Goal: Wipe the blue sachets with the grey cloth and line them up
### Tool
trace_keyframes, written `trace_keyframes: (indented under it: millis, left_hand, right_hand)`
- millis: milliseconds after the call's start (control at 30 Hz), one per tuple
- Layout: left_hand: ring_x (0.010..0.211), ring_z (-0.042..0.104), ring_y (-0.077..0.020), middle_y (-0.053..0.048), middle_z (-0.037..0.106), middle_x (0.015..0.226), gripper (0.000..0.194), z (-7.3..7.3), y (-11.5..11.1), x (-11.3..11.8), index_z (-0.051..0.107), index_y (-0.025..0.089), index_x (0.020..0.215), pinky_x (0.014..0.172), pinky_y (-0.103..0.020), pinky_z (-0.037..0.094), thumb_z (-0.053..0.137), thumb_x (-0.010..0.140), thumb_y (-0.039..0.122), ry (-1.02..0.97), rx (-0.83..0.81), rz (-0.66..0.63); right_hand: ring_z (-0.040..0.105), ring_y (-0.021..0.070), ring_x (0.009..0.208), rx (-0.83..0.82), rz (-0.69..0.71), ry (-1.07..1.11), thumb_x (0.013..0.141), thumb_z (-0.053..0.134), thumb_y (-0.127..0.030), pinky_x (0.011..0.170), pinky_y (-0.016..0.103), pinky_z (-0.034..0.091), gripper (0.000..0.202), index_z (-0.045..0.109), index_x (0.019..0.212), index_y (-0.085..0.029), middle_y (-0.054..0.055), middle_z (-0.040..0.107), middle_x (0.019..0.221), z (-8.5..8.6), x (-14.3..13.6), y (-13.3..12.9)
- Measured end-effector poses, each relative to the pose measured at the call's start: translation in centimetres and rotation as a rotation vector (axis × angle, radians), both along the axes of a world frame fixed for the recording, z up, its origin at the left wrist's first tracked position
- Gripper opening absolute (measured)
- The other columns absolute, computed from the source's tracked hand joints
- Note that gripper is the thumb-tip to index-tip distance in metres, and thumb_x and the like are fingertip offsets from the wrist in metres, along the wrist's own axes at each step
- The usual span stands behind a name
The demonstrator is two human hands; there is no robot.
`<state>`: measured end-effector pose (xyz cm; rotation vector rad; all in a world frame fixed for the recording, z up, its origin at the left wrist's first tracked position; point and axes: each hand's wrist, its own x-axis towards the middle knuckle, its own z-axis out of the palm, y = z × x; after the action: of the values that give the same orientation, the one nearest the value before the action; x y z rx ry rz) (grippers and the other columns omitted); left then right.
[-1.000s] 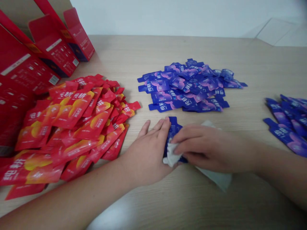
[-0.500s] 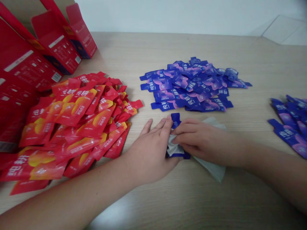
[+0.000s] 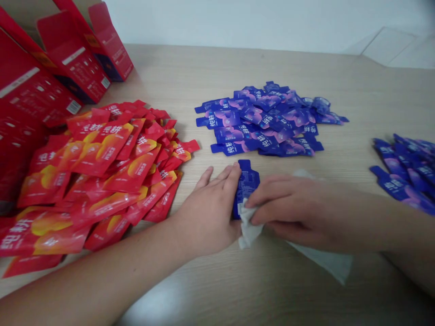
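A single dark blue sachet (image 3: 247, 182) lies flat on the table, its narrow neck pointing away from me and small print facing up. Along its left edge rests my left hand (image 3: 212, 215), fingers stretched out flat, the thumb near the sachet's lower end. My right hand (image 3: 288, 210) pinches a crumpled white cloth or tissue (image 3: 252, 226) over the sachet's lower right part. More of the cloth trails out beneath that hand toward the lower right.
A heap of red sachets (image 3: 112, 149) covers the left side. Behind it stand several red cardboard boxes (image 3: 84, 68) with raised flaps. Blue and purple sachets (image 3: 268, 117) are piled beyond my hands, and another blue pile (image 3: 408, 167) sits at the far right. A pale wall (image 3: 254, 22) closes the back.
My right hand has drawn the cloth toward me and to the right, uncovering more of the blue sachet's printed face. The left hand stays beside the sachet. The view has shifted slightly.
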<state>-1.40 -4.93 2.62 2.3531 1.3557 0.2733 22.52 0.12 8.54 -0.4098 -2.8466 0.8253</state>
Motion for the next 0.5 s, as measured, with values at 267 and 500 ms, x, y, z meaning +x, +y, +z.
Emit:
trace_keyframes:
  millis: [267, 500]
  left_hand:
    - [0.16, 0.04, -0.035, -0.028, 0.039, 0.171, 0.104, -0.3, -0.2, 0.0, 0.02, 0.002, 0.168, 0.136, -0.059, 0.013, 0.069, 0.082, 0.034, 0.009, 0.028, -0.002]
    - [0.15, 0.055, -0.0338, -0.027, 0.052, 0.163, 0.1, 0.6, -0.3, 0.5, 0.024, -0.002, 0.168, 0.133, -0.051, 0.032, 0.07, 0.095, 0.05, 0.045, 0.074, 0.048]
  right_hand:
    - [0.067, 0.02, 0.123, -0.078, -0.007, -0.042, 0.101, 0.065, -0.011, 0.112, 0.034, 0.051, 0.024, 0.079, 0.114, -0.025, 0.003, 0.078, 0.124, -2.2, -0.9, -0.5]
    - [0.072, 0.025, 0.114, 0.224, -0.13, 0.018, 0.102, 0.061, -0.013, 0.107, 0.044, 0.055, 0.024, 0.079, 0.112, -0.023, 0.008, 0.079, 0.12, -4.1, -0.8, 2.8]
